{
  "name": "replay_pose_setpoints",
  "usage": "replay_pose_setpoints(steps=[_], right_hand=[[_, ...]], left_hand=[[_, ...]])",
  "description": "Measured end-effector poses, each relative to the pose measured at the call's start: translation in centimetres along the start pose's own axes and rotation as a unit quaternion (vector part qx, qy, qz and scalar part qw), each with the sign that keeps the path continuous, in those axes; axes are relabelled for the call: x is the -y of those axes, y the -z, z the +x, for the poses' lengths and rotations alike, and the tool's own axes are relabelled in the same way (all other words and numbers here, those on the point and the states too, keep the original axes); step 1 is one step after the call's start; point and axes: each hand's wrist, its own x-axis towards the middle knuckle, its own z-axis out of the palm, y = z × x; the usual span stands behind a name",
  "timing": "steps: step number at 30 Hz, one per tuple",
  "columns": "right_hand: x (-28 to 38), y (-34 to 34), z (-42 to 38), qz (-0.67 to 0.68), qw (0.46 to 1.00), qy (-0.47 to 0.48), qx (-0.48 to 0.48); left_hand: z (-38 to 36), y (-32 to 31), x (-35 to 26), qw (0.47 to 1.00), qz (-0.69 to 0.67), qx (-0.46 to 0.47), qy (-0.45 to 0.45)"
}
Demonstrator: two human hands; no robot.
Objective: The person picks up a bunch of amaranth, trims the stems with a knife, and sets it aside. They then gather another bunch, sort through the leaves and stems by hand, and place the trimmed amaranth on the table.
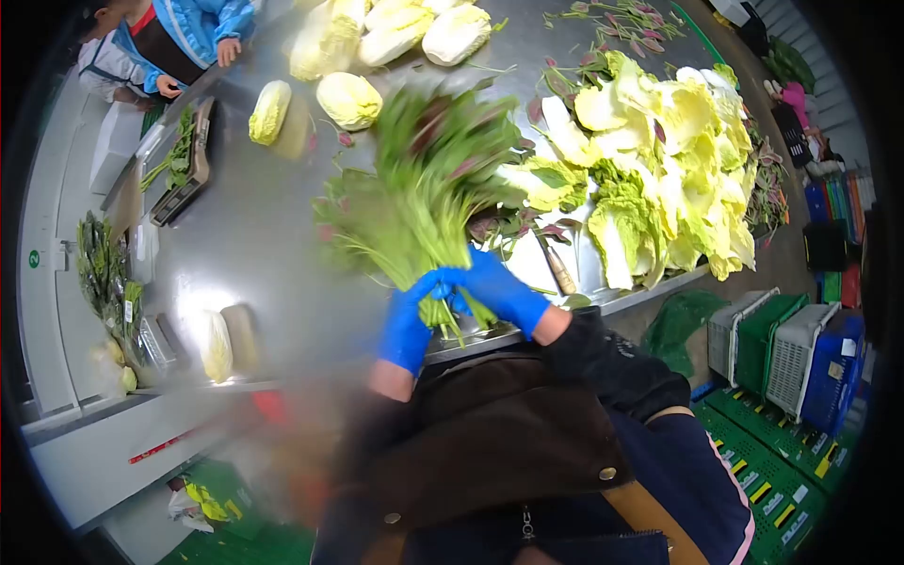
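Note:
My left hand [407,325] and my right hand [508,294], both in blue gloves, close round the stems of a bunch of leafy greens [438,188]. Its leaves are green with purple patches, fan out away from me over the metal table, and are smeared by motion. The cut stem ends stick out below my fingers near the table's front edge. Loose purple-green leaves [499,224] lie just right of the bunch. A wooden handle [562,270], seemingly a knife's, lies close to my right hand.
Pale cabbage leaves [659,169] are heaped on the right. Whole napa cabbages [350,101] lie at the back, another [216,347] at front left. A scale [184,165] holding greens and bagged greens [108,273] stand left. Crates [800,358] stand right; a person in blue [193,33] is across the table.

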Motion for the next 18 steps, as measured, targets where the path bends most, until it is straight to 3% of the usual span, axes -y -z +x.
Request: replay_pose_setpoints(steps=[3,7,8,9,10,11,13,14,15,17,18], right_hand=[[-1.7,0.6,0.1,-0.111,0.989,-0.093,-0.013],[-1.3,-0.2,-1.1,-0.504,0.858,0.050,-0.085],[-1.9,-0.6,-1.0,-0.559,0.817,0.095,-0.104],[-2.2,-0.9,-0.9,-0.610,0.770,0.139,-0.123],[-0.1,-1.2,-1.1,-0.614,0.782,0.085,-0.062],[-0.3,-1.3,-0.9,-0.626,0.770,0.105,-0.059],[-0.8,-1.5,-0.5,-0.646,0.748,0.143,-0.053],[-0.2,-1.6,-0.6,-0.657,0.736,0.162,-0.040],[-0.6,-1.2,-0.3,-0.611,0.768,0.190,-0.031],[-0.7,-0.2,0.1,-0.513,0.824,0.240,-0.016],[1.0,0.9,0.1,-0.388,0.915,0.095,0.060]], left_hand=[[-0.4,-1.1,1.9,0.998,-0.054,-0.002,0.024],[-0.4,-2.4,2.3,0.983,-0.093,-0.155,0.009],[-0.4,-2.6,1.8,0.988,-0.102,-0.108,0.042],[-0.4,-2.0,1.8,0.991,-0.083,-0.092,0.041],[-0.6,-1.4,1.8,0.994,-0.064,-0.076,0.041],[-0.8,-0.9,2.0,0.996,-0.044,-0.060,0.041],[-2.2,-0.9,2.3,0.973,0.197,-0.061,-0.105],[-2.2,-0.9,2.3,0.971,0.201,-0.068,-0.111],[-2.2,-0.8,2.2,0.969,0.205,-0.075,-0.117],[-1.0,0.0,1.2,0.994,-0.017,-0.103,0.008],[-0.5,0.8,0.9,0.995,-0.076,-0.055,0.035]])
